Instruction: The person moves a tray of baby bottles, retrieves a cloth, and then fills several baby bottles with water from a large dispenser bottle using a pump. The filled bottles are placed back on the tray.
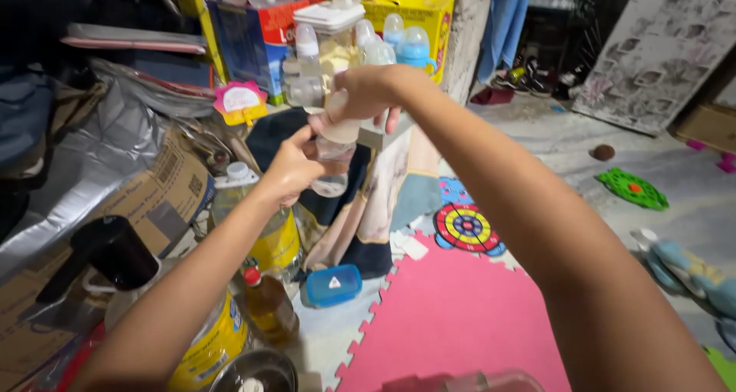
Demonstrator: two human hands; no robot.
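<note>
Holding a clear baby bottle (334,153) up in the air above the floor clutter, the left hand (290,170) wraps its lower body while the right hand (366,93) closes its grip over the top. This looks like the cap-turning step; next calls for a steady bottle and a firm twist.
</note>
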